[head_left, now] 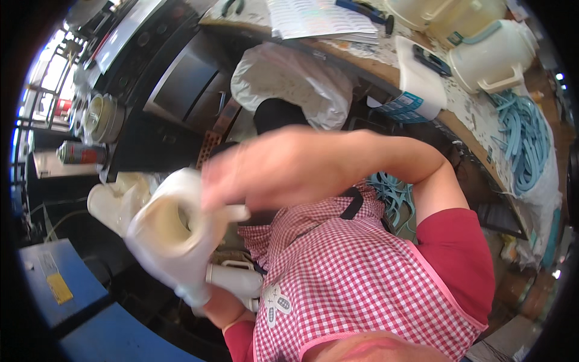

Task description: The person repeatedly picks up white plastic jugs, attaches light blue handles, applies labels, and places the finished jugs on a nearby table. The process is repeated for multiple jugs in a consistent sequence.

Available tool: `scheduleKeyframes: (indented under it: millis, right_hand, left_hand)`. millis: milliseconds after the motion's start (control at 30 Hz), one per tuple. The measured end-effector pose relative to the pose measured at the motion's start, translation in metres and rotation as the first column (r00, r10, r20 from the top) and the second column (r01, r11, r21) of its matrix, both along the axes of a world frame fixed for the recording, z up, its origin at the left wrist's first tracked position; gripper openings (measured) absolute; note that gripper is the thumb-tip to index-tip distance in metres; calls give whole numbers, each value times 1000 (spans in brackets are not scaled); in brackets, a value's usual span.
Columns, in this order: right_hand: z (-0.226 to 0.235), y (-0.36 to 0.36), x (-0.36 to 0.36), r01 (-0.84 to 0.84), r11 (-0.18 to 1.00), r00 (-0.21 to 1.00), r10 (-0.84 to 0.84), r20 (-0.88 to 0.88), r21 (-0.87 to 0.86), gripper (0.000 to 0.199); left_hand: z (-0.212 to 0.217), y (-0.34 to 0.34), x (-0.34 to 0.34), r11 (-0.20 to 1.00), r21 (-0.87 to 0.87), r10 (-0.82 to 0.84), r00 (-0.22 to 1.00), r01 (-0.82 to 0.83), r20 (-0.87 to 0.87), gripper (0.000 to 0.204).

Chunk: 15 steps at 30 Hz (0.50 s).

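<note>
A white plastic jug (199,241) with a round opening and a stubby handle is held up at the left, in front of me. My left hand (196,297) supports it from below at its lower end; the jug hides most of the fingers. My right hand (259,172) reaches across from the right to the jug's upper side, close to the rim. Motion smears its fingers, so whether they grip or only touch the jug does not show.
More white jugs (491,57) and a bundle of blue strips (523,142) lie on the workbench (476,114) at the right. Other pale plastic pieces (108,205) sit behind the held jug. A white sack (289,78) stands under the bench. Blue metal panels (66,289) are at lower left.
</note>
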State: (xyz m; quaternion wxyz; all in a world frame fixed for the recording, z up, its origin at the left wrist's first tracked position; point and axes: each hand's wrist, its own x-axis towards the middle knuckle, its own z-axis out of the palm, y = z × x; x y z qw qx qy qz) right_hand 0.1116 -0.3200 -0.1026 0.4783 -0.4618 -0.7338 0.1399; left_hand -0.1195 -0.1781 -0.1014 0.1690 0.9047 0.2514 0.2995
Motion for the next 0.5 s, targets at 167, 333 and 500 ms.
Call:
scheduleKeyframes:
  millis: [167,333,500]
  right_hand:
    - [-23,-112,246,984,129,177,-738,651,-120,40]
    - [-65,-176,369,858,507,358,-475,804,-82,24]
    - [-74,-183,363,819,574,291,-437,851,15,31]
  left_hand:
    - [83,87,-82,846,-422,227,937,-325,-266,91]
    - [38,77,31,750,-614,-66,952,244,298,73]
    - [-19,145,78,381,-911,-405,914,158,-11,51]
